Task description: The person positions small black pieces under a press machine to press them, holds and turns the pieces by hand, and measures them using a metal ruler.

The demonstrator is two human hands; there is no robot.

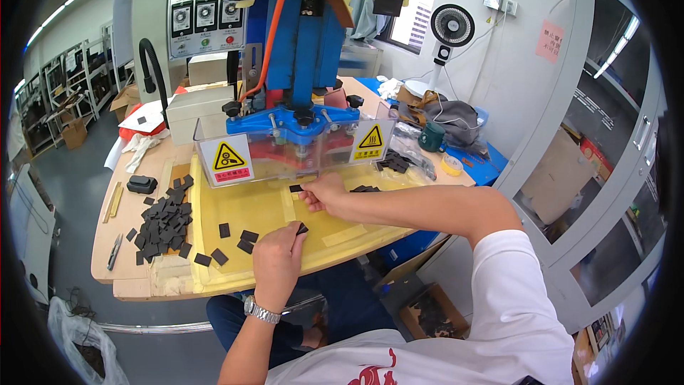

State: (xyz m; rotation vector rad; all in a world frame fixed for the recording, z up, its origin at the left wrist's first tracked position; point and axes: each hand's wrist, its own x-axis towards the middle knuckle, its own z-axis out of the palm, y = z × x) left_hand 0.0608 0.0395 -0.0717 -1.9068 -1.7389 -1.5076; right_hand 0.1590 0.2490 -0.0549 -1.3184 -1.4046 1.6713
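Note:
My left hand (276,260), a metal watch on its wrist, pinches a small black rectangular piece (303,228) over the front of the yellow work surface (249,260). Further in, under the front of the blue press (305,120), my right hand (325,194) has its fingers closed at the edge of another black rectangular piece (296,188). Several loose black pieces (244,246) lie to the left of my left hand. A large heap of the same pieces (165,225) sits at the left side of the table. More black pieces (365,189) lie partly hidden behind my right forearm.
A clear guard (285,160) with warning signs hangs just above my right hand. A utility knife (115,252) and a black case (142,184) lie at the table's left. At the back right are a green mug (431,137), yellow tape roll (452,165) and grey bag (456,122).

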